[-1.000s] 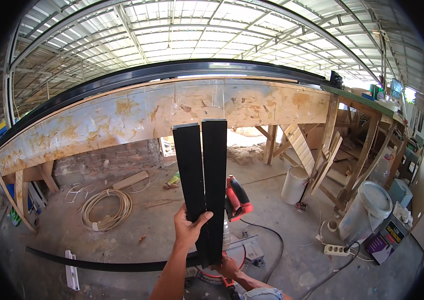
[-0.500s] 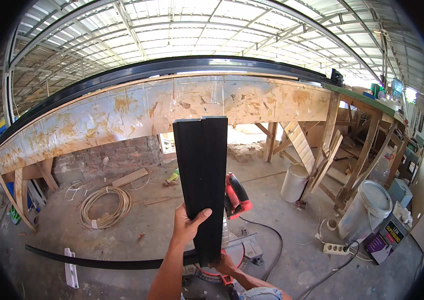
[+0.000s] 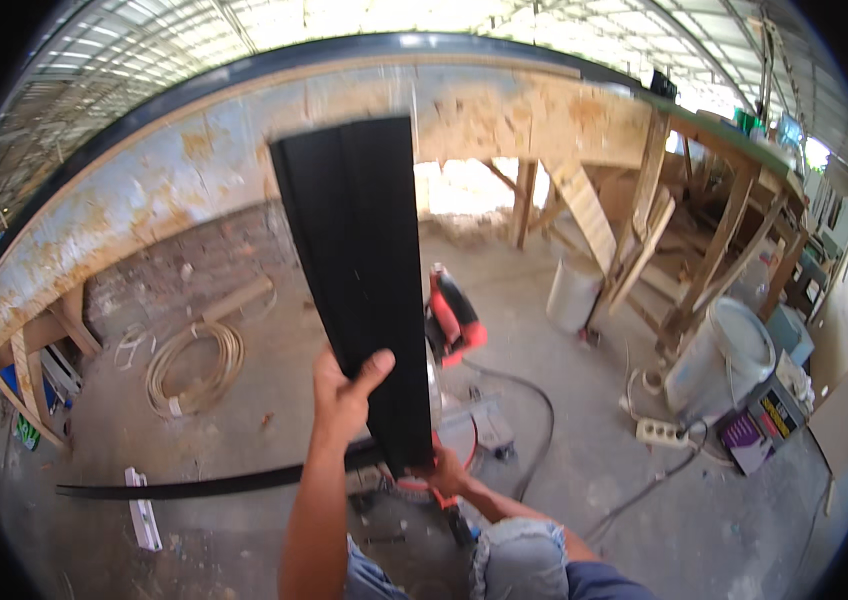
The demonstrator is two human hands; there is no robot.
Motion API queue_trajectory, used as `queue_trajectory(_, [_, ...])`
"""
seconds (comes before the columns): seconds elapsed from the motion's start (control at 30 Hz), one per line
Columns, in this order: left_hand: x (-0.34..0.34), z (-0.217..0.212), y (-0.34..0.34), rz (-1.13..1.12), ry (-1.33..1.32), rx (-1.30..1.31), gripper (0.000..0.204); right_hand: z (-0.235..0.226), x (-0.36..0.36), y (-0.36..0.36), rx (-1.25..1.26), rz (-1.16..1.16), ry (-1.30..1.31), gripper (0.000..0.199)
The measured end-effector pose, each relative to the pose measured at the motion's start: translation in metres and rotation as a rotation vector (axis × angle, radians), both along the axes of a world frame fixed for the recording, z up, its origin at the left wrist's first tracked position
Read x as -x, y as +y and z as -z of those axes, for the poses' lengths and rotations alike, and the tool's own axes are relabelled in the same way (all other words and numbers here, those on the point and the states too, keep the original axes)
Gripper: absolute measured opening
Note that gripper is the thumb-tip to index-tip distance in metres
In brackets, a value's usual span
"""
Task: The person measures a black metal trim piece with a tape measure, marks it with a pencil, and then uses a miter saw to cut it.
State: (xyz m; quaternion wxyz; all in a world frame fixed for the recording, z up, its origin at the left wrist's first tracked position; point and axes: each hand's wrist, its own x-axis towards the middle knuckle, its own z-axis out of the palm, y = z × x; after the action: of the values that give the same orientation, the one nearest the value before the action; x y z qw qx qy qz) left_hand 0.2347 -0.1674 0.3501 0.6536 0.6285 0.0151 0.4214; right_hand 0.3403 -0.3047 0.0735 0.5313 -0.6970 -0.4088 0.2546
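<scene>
I hold a black metal profile (image 3: 364,270) upright in front of me, with its wide far end tilted a little to the left. My left hand (image 3: 346,395) is closed round its left edge, the thumb lying across the face. At its lower end my right hand (image 3: 447,474) grips it; the fingers there are partly hidden. Behind the profile, a miter saw with a red and black handle (image 3: 456,318) stands on the floor, mostly covered. A second, long black profile (image 3: 234,486) lies low, running left from the saw.
A white spirit level (image 3: 144,512) lies under the long profile. Coiled hose (image 3: 194,370) rests farther left. To the right are a power strip (image 3: 662,433), a purple and black box (image 3: 759,425) and a white bucket (image 3: 719,360). A long wooden bench (image 3: 504,115) spans the back.
The view has tipped downward and turned slightly, so the bench sits higher. The profile in my hands has shifted left and up in view and leans more to the left. Both hands keep their grip.
</scene>
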Motion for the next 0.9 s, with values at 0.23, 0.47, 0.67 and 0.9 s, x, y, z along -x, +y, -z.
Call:
queue_trajectory(0.23, [-0.016,-0.017,-0.024,0.084,-0.07,-0.057,0.04,-0.093,-0.012,-0.039,-0.297,-0.038,-0.016,0.032])
queue_trajectory(0.47, [-0.015,-0.016,-0.036,0.101,-0.047,-0.106,0.036,-0.192,-0.02,-0.054,-0.573,0.087,-0.202,0.031])
queue_trajectory(0.67, [-0.015,-0.016,-0.04,0.037,-0.031,-0.094,0.032,-0.244,-0.03,-0.061,-0.318,0.028,-0.319,0.023])
queue_trajectory(0.9, [0.022,-0.013,-0.002,-0.05,-0.174,-0.094,0.029,-0.251,-0.076,-0.16,-0.772,0.58,-0.123,0.014])
